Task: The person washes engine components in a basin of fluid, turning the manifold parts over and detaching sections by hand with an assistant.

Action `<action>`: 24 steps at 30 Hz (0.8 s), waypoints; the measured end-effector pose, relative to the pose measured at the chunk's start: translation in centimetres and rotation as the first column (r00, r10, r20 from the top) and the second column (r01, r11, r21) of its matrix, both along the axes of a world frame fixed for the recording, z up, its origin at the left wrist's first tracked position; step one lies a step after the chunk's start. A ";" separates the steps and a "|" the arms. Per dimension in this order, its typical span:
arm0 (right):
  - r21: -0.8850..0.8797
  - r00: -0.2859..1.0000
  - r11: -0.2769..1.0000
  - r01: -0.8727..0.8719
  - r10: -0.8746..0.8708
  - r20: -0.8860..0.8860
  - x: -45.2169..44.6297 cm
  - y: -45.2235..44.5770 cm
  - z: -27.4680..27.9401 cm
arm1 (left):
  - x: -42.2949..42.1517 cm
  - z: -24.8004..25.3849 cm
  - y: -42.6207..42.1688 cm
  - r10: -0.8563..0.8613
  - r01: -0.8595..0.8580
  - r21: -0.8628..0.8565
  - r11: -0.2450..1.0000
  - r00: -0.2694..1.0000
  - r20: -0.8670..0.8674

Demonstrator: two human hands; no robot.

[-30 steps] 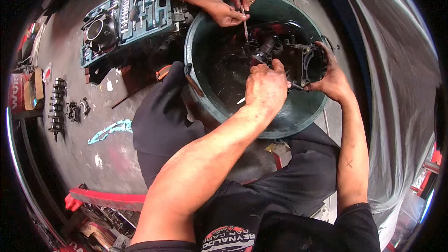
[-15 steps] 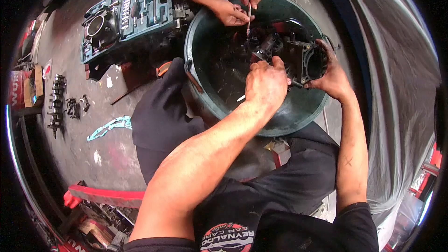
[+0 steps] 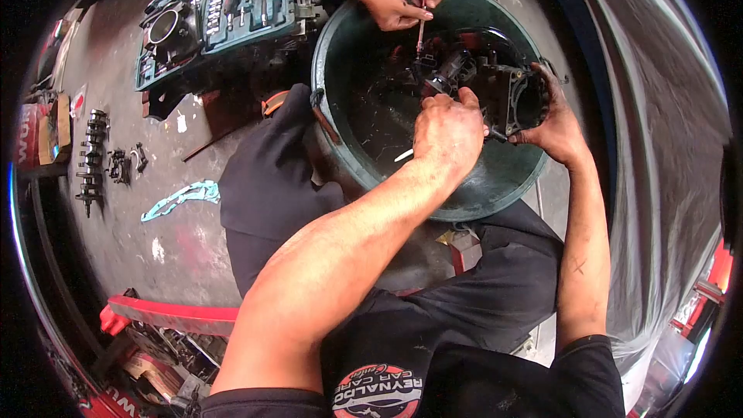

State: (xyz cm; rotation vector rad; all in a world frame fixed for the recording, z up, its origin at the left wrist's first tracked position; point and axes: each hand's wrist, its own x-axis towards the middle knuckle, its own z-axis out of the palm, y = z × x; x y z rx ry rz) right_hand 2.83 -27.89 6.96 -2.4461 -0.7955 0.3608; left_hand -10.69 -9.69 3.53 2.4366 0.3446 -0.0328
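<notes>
My left hand (image 3: pixel 449 133) is closed in a fist over the tub, wrapped round a slim tool whose white end (image 3: pixel 404 155) sticks out on its left side. The rest of that tool is mostly hidden by my fingers. My right hand (image 3: pixel 559 124) grips the right side of a dark, wet metal engine housing (image 3: pixel 511 101) with a large round opening, thumb near and fingers on the far edge. Other dark metal parts (image 3: pixel 447 73) sit in the tub just beyond my left hand. A big green round tub (image 3: pixel 464 209) with dark liquid stands between my knees.
Across the tub, a co-worker's hands (image 3: pixel 402 8) hold a thin rod-like tool (image 3: pixel 420 39) pointing down. At left are an open teal socket set (image 3: pixel 271 11), a metal housing (image 3: pixel 166 29), a crankshaft (image 3: pixel 91 159) and a blue rag (image 3: pixel 182 200). Plastic sheeting (image 3: pixel 650 147) hangs right.
The co-worker's hands and thin tool have shifted slightly within the view. My left hand has moved slightly against the housing; my right hand keeps its grip. The view has tilted a little.
</notes>
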 end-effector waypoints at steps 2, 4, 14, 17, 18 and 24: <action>0.000 1.000 1.000 0.001 -0.001 0.005 -0.1 0.1 0.0 | 0.0 0.0 0.0 -0.002 0.002 0.015 1.000 1.000 0.003; 0.000 1.000 1.000 -0.001 0.001 0.010 0.0 0.1 0.0 | 0.1 -0.2 -0.1 0.002 -0.002 0.022 1.000 1.000 0.009; -0.001 1.000 1.000 -0.002 0.002 -0.017 0.0 0.2 0.3 | 0.0 0.0 -0.1 0.009 -0.009 0.012 1.000 1.000 -0.004; -0.016 1.000 1.000 0.003 -0.003 -0.017 -0.1 0.3 0.4 | 0.0 0.2 0.0 0.013 -0.013 0.016 1.000 1.000 -0.004; -0.023 1.000 1.000 0.006 -0.006 -0.015 -0.2 0.3 0.5 | 0.0 0.2 0.0 0.015 -0.015 0.023 1.000 1.000 -0.001; -0.013 1.000 1.000 0.020 -0.020 -0.019 -0.4 0.5 0.7 | 0.1 0.3 0.0 0.027 -0.027 0.008 1.000 1.000 -0.013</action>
